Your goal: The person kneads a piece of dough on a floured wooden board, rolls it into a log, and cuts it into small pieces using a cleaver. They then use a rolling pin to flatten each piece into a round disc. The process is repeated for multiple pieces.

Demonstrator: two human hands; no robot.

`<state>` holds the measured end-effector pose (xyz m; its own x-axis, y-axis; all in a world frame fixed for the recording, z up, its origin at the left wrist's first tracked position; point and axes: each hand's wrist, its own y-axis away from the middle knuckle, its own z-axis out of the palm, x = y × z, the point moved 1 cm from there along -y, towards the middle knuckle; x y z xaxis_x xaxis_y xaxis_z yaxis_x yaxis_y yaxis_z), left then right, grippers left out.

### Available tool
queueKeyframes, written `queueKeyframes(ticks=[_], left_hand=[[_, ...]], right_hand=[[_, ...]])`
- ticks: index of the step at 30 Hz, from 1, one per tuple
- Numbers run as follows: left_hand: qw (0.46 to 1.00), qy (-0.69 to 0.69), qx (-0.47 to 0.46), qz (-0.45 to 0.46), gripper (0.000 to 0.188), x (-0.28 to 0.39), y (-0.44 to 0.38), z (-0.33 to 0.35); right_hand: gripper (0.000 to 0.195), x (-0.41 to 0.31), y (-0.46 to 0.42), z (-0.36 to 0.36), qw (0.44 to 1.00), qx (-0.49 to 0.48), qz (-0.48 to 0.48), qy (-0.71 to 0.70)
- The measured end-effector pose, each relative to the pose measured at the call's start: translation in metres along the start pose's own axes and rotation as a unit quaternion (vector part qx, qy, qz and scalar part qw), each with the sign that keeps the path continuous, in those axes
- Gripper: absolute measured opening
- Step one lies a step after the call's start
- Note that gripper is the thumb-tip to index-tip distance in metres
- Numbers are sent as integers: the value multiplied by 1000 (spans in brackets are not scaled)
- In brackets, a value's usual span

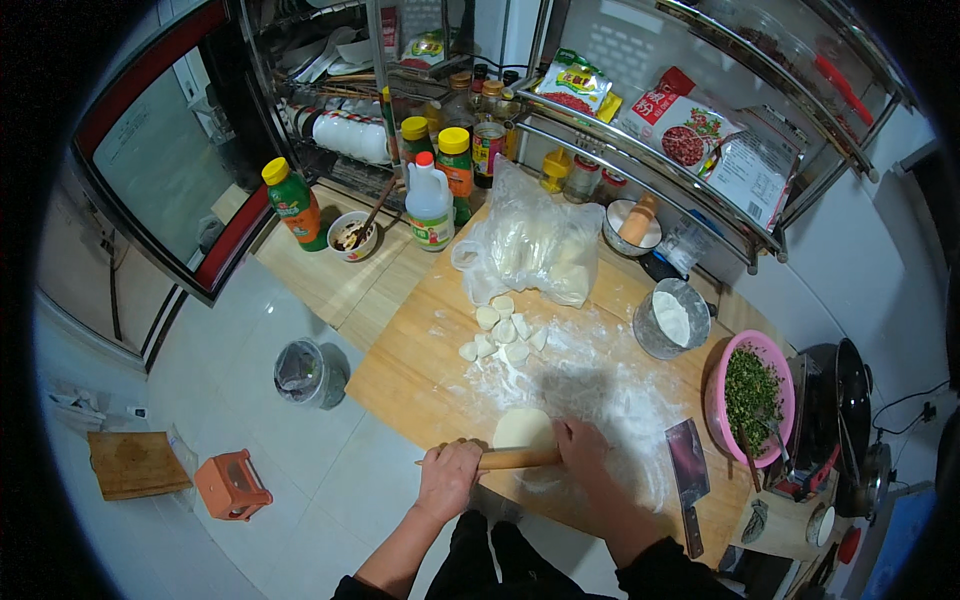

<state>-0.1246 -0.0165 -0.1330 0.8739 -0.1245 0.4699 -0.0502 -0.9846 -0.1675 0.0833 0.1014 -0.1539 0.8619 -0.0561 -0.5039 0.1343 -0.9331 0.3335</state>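
My left hand [448, 474] lies over the left part of a wooden rolling pin [517, 458], whose tapered tip sticks out past it. Flat on the floured wooden board [405, 367] is a thin round of dough [523, 429], its near edge against the pin. The fingers of my right hand [583, 448] pinch the right edge of this round; the pin's right end reaches the same hand, and the exact contact there is hidden. Beyond the round sit several small pieces of dough [504, 330] in a loose group. A cleaver [687, 469] rests to the right of my right hand.
Behind the dough pieces stands a clear plastic bag [536, 232] with pale contents. A flour container [671, 319] and a pink bowl of chopped greens [754, 401] stand at the right. Bottles [431, 202] line the back, under a metal rack [645, 154]. A bin [309, 373] and orange stool [232, 485] occupy the floor.
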Motion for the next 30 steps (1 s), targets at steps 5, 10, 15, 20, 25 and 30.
queueKeyframes(ticks=[5, 10, 15, 20, 25, 30], left_hand=[[997, -72, -14, 8, 51, -4, -25, 14], [992, -80, 43, -86, 62, -21, -84, 24], [992, -63, -98, -47, 66, -3, -21, 9], [995, -55, -70, -47, 67, -11, -6, 16], [995, -76, -48, -41, 63, -17, -36, 11], [998, -62, -16, 6, 40, -14, 18, 10]], right_hand=[[42, 19, 13, 4, 945, 173, -238, 146], [54, 14, -53, -5, 928, 192, -268, 176], [60, 47, 34, 10, 960, 13, -236, 147], [59, 34, 54, -8, 951, 25, -274, 139], [56, 18, 14, -4, 967, 7, -209, 144], [52, 26, 68, -1, 958, 11, -264, 111]])
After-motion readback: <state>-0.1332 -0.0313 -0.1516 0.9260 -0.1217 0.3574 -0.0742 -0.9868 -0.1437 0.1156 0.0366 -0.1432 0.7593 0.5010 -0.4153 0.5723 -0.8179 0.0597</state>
